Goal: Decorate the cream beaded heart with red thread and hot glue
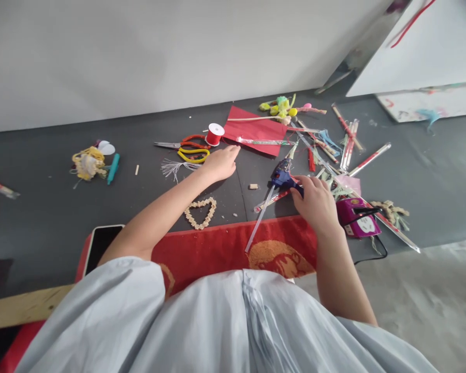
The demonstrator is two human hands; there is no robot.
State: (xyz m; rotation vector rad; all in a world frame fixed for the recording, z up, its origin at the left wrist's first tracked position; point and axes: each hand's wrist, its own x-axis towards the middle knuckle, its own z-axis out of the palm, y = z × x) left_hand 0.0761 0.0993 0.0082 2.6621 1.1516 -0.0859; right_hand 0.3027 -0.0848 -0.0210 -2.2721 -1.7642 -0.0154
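Observation:
My right hand (317,203) is closed around the handle of a dark blue hot glue gun (281,175). A long translucent glue stick (261,220) sticks out of the gun's back toward me. Over the table, my left hand (221,162) has its fingers stretched toward the red paper (252,132), and nothing shows in them. Just beyond that hand lie scissors (194,150) with orange and yellow handles, and a spool of red thread (215,134). Nearer me is a heart-shaped frame (200,213) of small pale pieces. A small wooden block (253,186) lies between my hands.
Wrapped sticks (349,145) and tassels clutter the right side, near a purple power socket (357,217) with a black cord. A yellow yarn bundle (88,162) and teal tube (113,169) lie left. A red towel (233,243) and phone (102,241) line the front edge.

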